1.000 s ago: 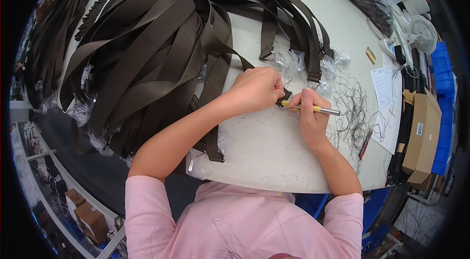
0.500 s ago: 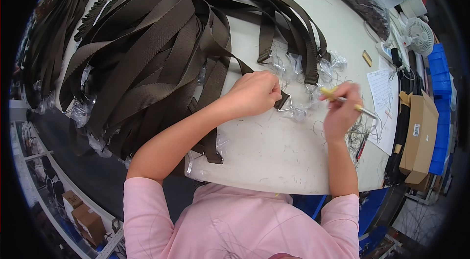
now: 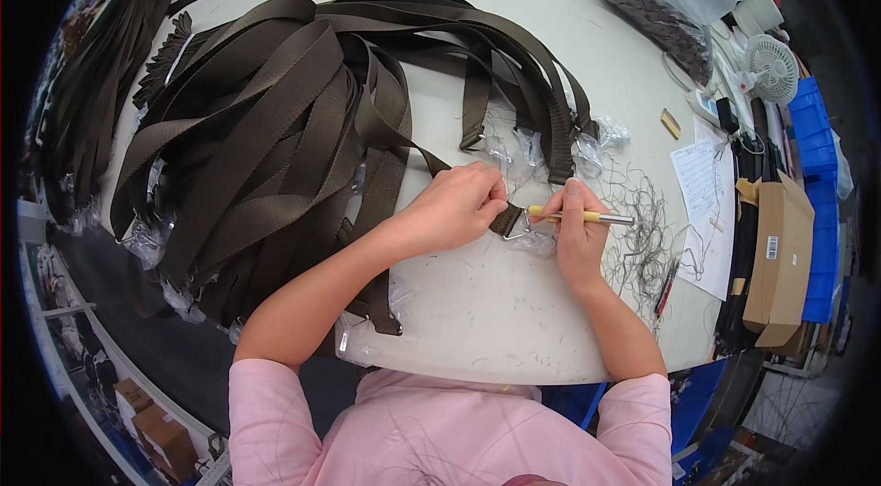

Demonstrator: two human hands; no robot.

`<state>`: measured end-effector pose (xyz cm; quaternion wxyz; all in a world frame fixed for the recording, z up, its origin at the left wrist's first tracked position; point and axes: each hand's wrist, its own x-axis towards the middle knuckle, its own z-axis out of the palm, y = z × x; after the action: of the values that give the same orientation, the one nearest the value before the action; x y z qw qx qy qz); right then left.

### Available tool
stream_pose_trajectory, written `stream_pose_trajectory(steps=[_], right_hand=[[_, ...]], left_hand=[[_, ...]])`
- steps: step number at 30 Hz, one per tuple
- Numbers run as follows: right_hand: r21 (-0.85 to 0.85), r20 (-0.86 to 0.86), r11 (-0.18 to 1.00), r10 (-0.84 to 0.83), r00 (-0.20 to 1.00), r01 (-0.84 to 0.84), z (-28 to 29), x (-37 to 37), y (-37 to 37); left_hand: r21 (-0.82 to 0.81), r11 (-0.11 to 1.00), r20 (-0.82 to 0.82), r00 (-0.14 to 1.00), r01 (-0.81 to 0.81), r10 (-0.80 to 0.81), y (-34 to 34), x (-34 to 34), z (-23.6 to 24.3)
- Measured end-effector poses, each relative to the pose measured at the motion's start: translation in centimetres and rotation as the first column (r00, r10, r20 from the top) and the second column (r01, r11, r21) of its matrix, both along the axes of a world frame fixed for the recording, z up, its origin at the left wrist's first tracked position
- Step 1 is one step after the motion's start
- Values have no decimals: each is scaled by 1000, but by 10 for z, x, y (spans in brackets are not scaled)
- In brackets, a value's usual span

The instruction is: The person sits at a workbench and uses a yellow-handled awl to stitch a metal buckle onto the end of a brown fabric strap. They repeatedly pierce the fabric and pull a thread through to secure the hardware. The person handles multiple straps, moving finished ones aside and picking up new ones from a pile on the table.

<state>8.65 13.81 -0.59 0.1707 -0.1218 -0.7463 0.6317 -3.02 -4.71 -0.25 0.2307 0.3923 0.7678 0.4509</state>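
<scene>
The dark brown webbing strap (image 3: pixel 504 222) is pinched in my left hand (image 3: pixel 462 201), its short end showing past the fingers. At that end sits a metal ring or buckle (image 3: pixel 523 234), with clear plastic wrap (image 3: pixel 534 244) around it on the table. My right hand (image 3: pixel 578 245) is closed on a slim pen-like tool (image 3: pixel 607 218), yellow with a silver metal end pointing right. The tool's yellow tip is close beside the strap end; whether it touches I cannot tell.
A large heap of brown straps (image 3: pixel 266 146) covers the table's left side. Cut threads (image 3: pixel 638 229) and a red pen (image 3: pixel 667 289) lie on the right. Further right are papers (image 3: pixel 702 178), a white fan (image 3: pixel 773 68), a cardboard box (image 3: pixel 778 266) and blue bins (image 3: pixel 817 201).
My right hand has come left and down to the strap end, and the tool now lies level. My left hand has shifted slightly left and lower in view, along with the whole table.
</scene>
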Motion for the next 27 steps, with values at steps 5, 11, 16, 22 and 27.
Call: stream_pose_trajectory(steps=[5,11,16,22,27], right_hand=[[17,-1,1000,-3,1000,3,-4,0,-1],[74,4,997,28,1000,-28,-4,-1,1],[98,-19,995,33,999,-31,-4,-2,-1],[100,-16,994,48,999,-46,-5,-2,0],[92,-29,995,40,999,-38,-6,-2,-1]], left_hand=[[17,998,-30,997,-64,64,4,4,1],[37,997,-67,995,-71,74,6,6,-5],[20,997,-43,996,-74,75,5,5,-3],[23,997,-32,997,-75,76,5,5,-2],[16,997,-74,995,-73,74,6,6,-2]])
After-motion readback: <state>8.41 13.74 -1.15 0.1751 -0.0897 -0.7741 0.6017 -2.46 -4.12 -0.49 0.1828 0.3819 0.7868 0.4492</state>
